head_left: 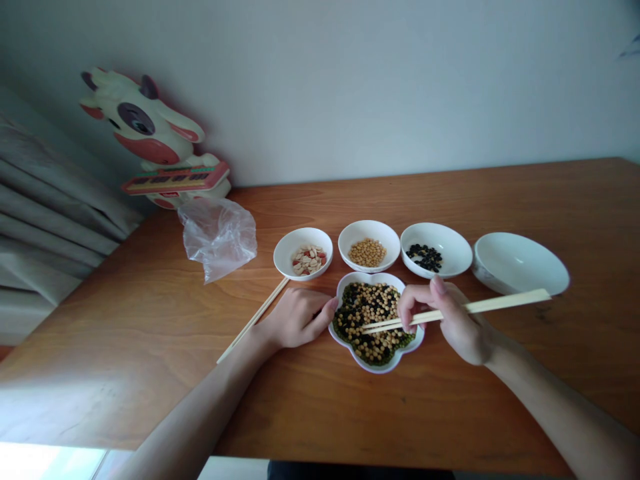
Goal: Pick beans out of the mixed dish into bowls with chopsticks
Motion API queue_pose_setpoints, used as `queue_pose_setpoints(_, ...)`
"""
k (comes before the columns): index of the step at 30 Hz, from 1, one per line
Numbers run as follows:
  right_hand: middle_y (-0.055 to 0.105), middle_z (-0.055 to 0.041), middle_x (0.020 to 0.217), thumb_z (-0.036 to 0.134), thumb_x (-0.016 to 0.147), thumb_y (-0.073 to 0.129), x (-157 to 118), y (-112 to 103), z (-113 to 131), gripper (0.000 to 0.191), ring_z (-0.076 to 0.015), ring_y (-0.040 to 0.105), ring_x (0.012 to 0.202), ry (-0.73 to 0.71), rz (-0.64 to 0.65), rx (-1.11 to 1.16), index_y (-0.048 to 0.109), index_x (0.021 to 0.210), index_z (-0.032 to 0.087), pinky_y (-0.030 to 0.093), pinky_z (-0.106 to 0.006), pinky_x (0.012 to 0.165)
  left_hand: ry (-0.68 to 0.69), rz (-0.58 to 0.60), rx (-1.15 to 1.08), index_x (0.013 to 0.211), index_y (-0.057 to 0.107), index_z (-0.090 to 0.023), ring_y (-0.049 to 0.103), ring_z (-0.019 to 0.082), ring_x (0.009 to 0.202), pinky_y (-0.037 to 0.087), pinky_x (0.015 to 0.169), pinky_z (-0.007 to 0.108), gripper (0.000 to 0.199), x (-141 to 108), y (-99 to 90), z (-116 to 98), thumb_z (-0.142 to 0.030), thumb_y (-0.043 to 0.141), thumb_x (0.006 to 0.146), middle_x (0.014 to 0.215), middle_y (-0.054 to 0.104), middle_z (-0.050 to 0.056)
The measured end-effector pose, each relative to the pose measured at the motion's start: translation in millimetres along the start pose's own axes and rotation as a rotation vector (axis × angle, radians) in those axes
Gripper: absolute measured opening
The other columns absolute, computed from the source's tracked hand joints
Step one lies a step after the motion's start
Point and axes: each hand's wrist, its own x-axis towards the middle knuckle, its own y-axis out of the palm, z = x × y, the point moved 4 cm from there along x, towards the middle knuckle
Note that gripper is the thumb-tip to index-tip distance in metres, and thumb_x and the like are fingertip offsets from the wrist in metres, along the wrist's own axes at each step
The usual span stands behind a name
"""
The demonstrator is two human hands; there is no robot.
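The right hand (463, 333) grips chopsticks (500, 304) over mixed beans (367, 300), while the left hand (295, 317) grasps the bowl (379, 369) at left, likely steadying it

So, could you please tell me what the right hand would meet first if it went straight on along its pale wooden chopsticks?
Probably the yellow and black beans in the white flower-shaped bowl: the chopsticks in the right hand point there, though whether the tips touch is unclear.

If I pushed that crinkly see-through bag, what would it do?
The plastic bag would probably fold floppily, since it's already wrinkled. It's likely very light, being thin and see-through. It probably wouldn't roll, with its uneven, crumpled shape.
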Motion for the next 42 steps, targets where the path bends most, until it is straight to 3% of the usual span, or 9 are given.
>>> queue_pose_setpoints(12,0.068,-0.0061,0.077,0.067,0.109,0.011,-1.6,0.5,3.0,0.080,-0.0201,0.063,0.070,-0.010,0.002,-0.110,0.067,0.077,0.020,0.047,-0.033,0.067,0.005,-0.002,0.000,0.073,0.049,-0.018,0.047,0.013,0.061,0.036,0.064,0.029,0.048,0.2,-0.4,-0.1,-0.034,0.030,0.114,0.071,0.061,0.003)
queue_pose_setpoints(35,0.067,-0.0050,0.077,0.066,0.109,0.008,-2.6,1.5,3.7,0.079,-0.0212,0.061,0.071,-0.045,0.010,-0.168,0.067,0.080,0.022,0.043,-0.035,0.068,0.002,0.006,-0.014,0.073,0.047,-0.019,0.046,0.013,0.061,0.035,0.064,0.030,0.047,-0.1,0.4,0.9,-0.035,0.030,0.113,0.070,0.060,0.002)
queue_pose_setpoints(42,0.067,-0.0057,0.073,0.064,0.111,0.012,-1.1,2.0,3.4,0.080,-0.0193,0.061,0.067,-0.054,-0.040,-0.110,0.068,0.075,0.020,0.044,-0.034,0.065,0.003,0.009,-0.026,0.073,0.046,-0.019,0.046,0.013,0.061,0.035,0.065,0.029,0.046,-0.6,0.8,1.3,-0.035,0.030,0.114,0.070,0.058,0.001)
